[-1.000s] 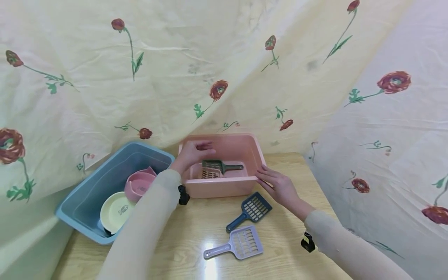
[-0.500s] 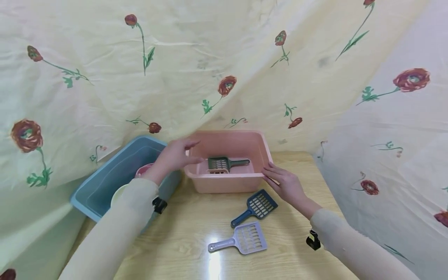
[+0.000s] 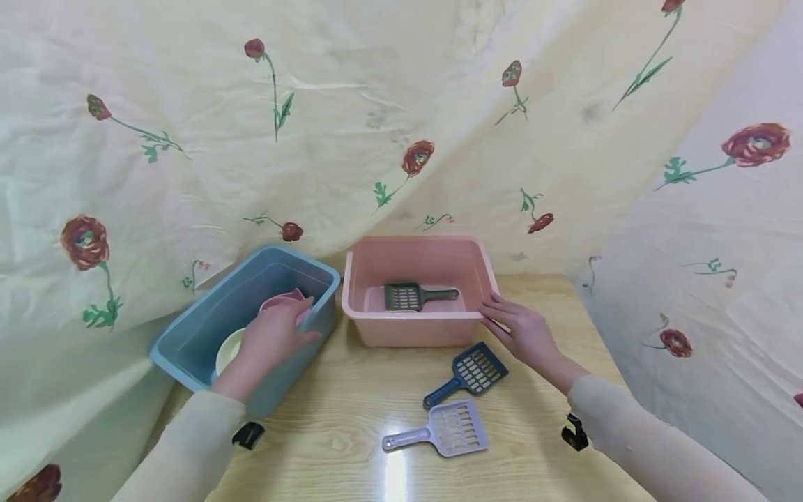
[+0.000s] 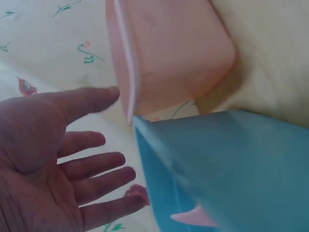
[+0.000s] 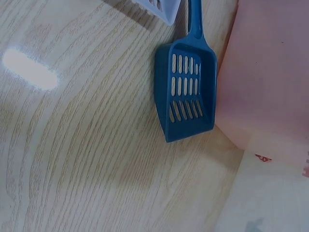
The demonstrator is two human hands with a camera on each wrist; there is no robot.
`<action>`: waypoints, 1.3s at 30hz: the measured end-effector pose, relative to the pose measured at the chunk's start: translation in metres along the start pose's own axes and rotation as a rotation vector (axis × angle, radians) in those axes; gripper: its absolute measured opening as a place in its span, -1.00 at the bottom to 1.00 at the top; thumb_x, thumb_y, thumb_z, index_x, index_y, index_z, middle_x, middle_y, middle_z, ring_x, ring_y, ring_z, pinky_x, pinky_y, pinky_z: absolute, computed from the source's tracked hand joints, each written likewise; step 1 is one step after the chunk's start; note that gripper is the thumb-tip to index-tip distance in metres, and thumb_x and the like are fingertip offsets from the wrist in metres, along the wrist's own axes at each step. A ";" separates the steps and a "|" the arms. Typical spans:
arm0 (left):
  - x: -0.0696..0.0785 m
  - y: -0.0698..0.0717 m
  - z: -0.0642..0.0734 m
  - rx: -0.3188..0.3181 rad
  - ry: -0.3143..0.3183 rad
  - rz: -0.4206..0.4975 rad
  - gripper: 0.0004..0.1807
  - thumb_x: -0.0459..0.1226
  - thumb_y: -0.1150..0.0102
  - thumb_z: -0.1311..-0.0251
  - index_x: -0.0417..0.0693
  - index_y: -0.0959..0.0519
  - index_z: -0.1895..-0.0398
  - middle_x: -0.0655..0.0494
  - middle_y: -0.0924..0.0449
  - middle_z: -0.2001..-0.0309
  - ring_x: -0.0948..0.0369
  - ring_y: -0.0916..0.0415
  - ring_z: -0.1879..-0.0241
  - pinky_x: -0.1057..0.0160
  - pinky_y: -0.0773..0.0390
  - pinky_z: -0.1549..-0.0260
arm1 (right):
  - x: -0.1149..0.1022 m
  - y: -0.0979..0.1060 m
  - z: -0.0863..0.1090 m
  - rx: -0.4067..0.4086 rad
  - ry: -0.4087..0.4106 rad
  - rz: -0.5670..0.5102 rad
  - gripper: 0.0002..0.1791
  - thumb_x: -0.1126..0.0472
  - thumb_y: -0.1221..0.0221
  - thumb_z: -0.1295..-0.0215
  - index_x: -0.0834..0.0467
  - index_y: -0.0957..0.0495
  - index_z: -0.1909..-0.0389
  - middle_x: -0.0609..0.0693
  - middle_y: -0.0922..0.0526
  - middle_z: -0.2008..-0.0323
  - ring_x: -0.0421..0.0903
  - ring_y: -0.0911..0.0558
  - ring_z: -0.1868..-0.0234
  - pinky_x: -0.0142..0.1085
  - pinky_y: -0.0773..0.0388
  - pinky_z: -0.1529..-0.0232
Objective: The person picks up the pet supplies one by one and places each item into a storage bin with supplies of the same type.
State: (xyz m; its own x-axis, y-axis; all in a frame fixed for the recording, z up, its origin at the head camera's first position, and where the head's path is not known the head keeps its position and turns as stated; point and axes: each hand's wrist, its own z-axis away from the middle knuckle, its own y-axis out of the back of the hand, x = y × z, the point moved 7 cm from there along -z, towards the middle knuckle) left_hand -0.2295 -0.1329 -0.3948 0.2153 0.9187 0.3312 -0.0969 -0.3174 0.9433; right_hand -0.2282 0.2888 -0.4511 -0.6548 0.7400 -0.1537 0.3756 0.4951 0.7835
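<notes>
My left hand [image 3: 270,341] hovers over the near right side of the blue litter box [image 3: 182,348], fingers spread and nothing in them. Beneath it, partly covered, are a pink bowl [image 3: 282,300] and a cream bowl [image 3: 229,350]. In the left wrist view the thumb points toward the pink litter box [image 4: 178,48]. My right hand [image 3: 523,331] touches the front right corner of that pink box with nearly straight fingers; the right wrist view does not show this hand. Inside the pink box lies a dark green litter scoop [image 3: 404,297].
In front of the pink box, a navy slotted litter scoop [image 3: 479,369] lies on the wooden table [image 3: 326,446]. A lavender scoop [image 3: 456,429] lies nearer, its handle pointing left. Floral cloth [image 3: 351,104] hangs behind and at the sides.
My left hand has drawn back left from over the pink box to over the blue one, fingers apart. My right hand stays at the pink box's corner. The head view has shifted slightly.
</notes>
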 end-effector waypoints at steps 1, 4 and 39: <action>-0.001 -0.003 0.005 0.019 0.003 -0.008 -0.37 -0.15 -0.59 -0.19 -0.15 -0.62 -0.31 -0.25 -0.70 -0.18 -0.24 -0.60 -0.24 -0.30 -0.71 -0.01 | 0.000 0.000 0.000 -0.004 -0.005 0.002 -0.62 0.09 -0.43 -0.40 0.28 -0.77 -0.08 0.27 -0.79 -0.01 0.25 -0.76 -0.14 0.20 -0.73 0.04; -0.004 -0.012 0.020 0.082 0.021 -0.022 -0.47 -0.20 -0.62 -0.15 -0.13 -0.65 -0.17 -0.23 -0.72 -0.06 -0.24 -0.65 -0.08 -0.25 -0.76 0.28 | 0.001 0.000 0.001 -0.011 -0.011 0.008 -0.42 -0.17 -0.13 -0.61 0.28 -0.77 -0.08 0.27 -0.79 -0.01 0.25 -0.75 -0.14 0.20 -0.73 0.03; -0.001 -0.059 0.072 0.716 0.098 -0.198 -0.39 -0.33 -0.65 -0.05 -0.20 -0.70 -0.23 -0.21 -0.72 -0.14 -0.26 -0.63 -0.12 -0.20 -0.71 -0.01 | 0.000 0.000 -0.001 -0.041 -0.016 0.019 -0.40 -0.19 -0.10 -0.61 0.28 -0.77 -0.09 0.26 -0.79 -0.02 0.24 -0.76 -0.14 0.18 -0.73 0.04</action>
State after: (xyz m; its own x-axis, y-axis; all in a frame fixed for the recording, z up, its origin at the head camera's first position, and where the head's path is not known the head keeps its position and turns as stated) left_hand -0.1536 -0.1321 -0.4494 0.0719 0.9807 0.1819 0.5979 -0.1884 0.7792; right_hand -0.2290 0.2880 -0.4503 -0.6372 0.7563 -0.1481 0.3605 0.4624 0.8101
